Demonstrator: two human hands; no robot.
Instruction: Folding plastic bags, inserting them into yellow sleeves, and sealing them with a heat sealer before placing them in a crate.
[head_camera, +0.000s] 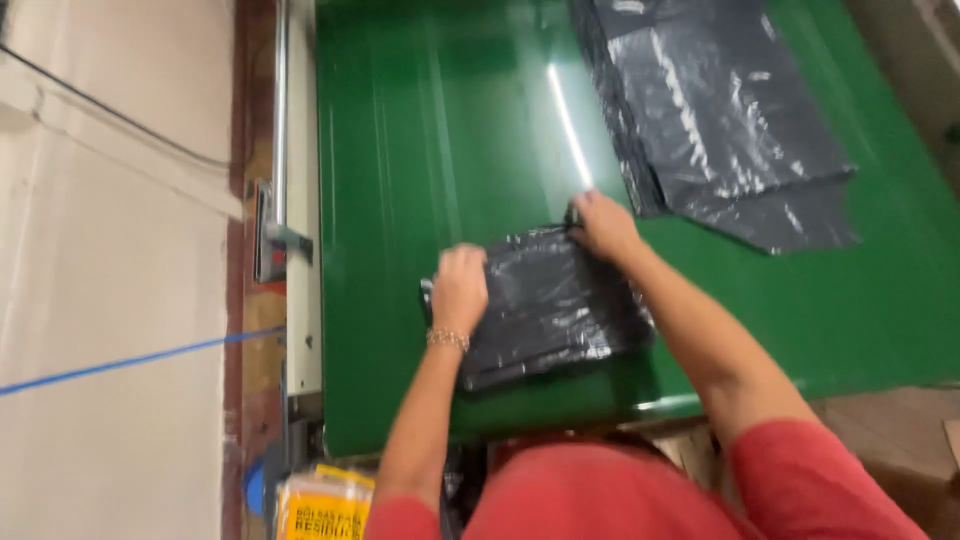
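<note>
A folded stack of black plastic bags (555, 310) lies on the green table (430, 150) near its front edge. My left hand (459, 288) presses down on the stack's left end, fingers curled over the edge. My right hand (602, 226) pinches the stack's far right corner. A bracelet sits on my left wrist. Both forearms reach in from the bottom, with red sleeves.
A larger pile of flat black plastic bags (715, 120) lies at the table's far right. A metal rail (283, 120) runs along the table's left edge. A yellow printed package (322, 505) sits below the table's left corner. Cardboard (890, 440) shows at bottom right.
</note>
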